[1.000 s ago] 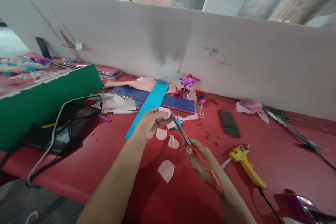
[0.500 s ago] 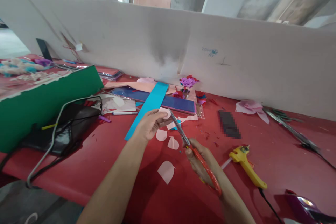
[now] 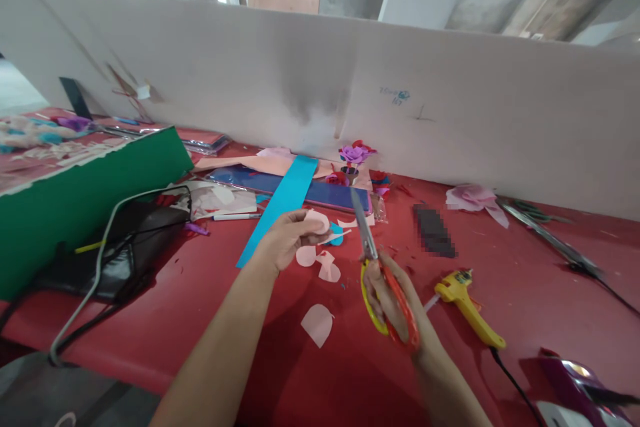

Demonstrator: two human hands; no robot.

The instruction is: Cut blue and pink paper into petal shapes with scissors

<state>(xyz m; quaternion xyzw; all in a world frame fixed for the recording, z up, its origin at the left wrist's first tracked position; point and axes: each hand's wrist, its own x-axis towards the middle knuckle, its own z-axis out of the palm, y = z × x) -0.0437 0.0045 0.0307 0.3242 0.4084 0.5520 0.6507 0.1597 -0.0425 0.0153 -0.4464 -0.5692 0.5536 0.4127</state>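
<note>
Between the thumb and fingers of my left hand (image 3: 289, 237) is a pale pink petal piece (image 3: 317, 221) with a rounded edge. My right hand (image 3: 390, 287) grips a pair of scissors (image 3: 369, 243) with red and yellow handles, blades pointing up and away, apart from the petal piece. Below my left hand, cut pink pieces (image 3: 306, 255) lie on the red table (image 3: 280, 360), and a larger pink petal (image 3: 318, 325) lies nearer to me. A blue scrap (image 3: 336, 235) and thin pink offcuts lie just beyond the held piece.
A blue strip (image 3: 285, 203) crosses a dark blue packet (image 3: 250, 180). Purple and red flowers (image 3: 356, 155) stand behind. On the right are a yellow glue gun (image 3: 470, 310), a pixelated dark object (image 3: 434, 231) and pink sheets (image 3: 473, 197). A green board (image 3: 100, 200) and black bag (image 3: 115, 253) lie left.
The scissors have moved right, away from the pink petal piece, and turned more upright, with the yellow handle now showing. My left hand still holds the piece, slightly turned.
</note>
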